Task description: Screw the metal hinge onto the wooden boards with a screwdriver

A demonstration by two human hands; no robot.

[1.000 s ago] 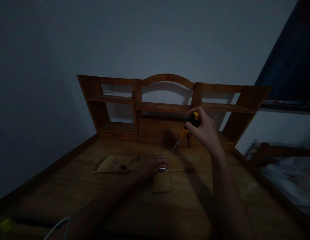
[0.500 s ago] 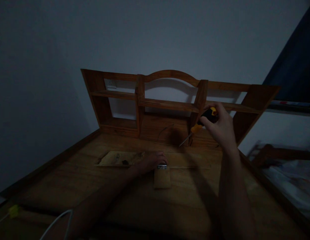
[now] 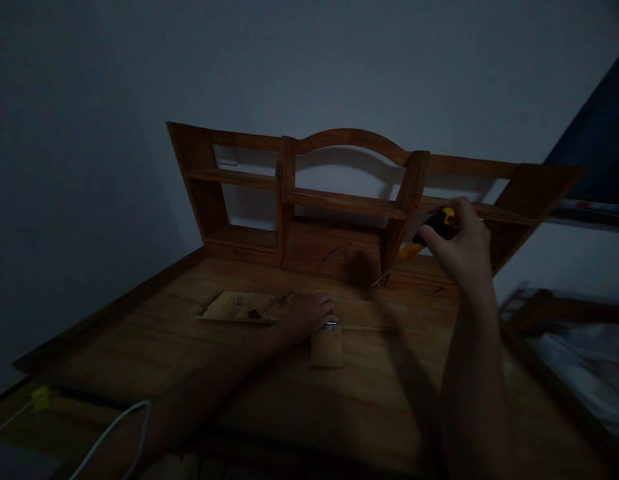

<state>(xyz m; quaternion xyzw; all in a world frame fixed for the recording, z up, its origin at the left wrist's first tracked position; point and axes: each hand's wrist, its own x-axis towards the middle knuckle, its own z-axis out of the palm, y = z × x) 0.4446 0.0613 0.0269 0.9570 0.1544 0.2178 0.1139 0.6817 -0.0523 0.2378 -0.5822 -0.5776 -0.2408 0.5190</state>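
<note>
My right hand (image 3: 462, 243) is closed around the black and yellow handle of a screwdriver (image 3: 412, 250), held up above the table. Its thin shaft slants down to the left, and the tip is clear of the wood. Low on the table, my left hand (image 3: 312, 313) presses with curled fingers on a small metal hinge (image 3: 331, 326). Part of that hinge is hidden under the fingers. It lies at the top end of a short wooden block (image 3: 326, 348). Beneath the left hand runs a long, pale wooden board (image 3: 229, 307) with dark stains and a ragged left end.
A wooden shelf unit (image 3: 342, 203) with an arched top stands at the back of the wooden table (image 3: 154, 347), against the wall. A white cord (image 3: 122, 417) crosses my left forearm. Something yellow (image 3: 40, 398) sits at the lower left. Pale fabric or plastic (image 3: 584, 360) lies at right.
My right hand has shifted slightly right with the screwdriver, its tip moving away from the hinge. My left hand stays at the hinge. The whole view has shifted a little.
</note>
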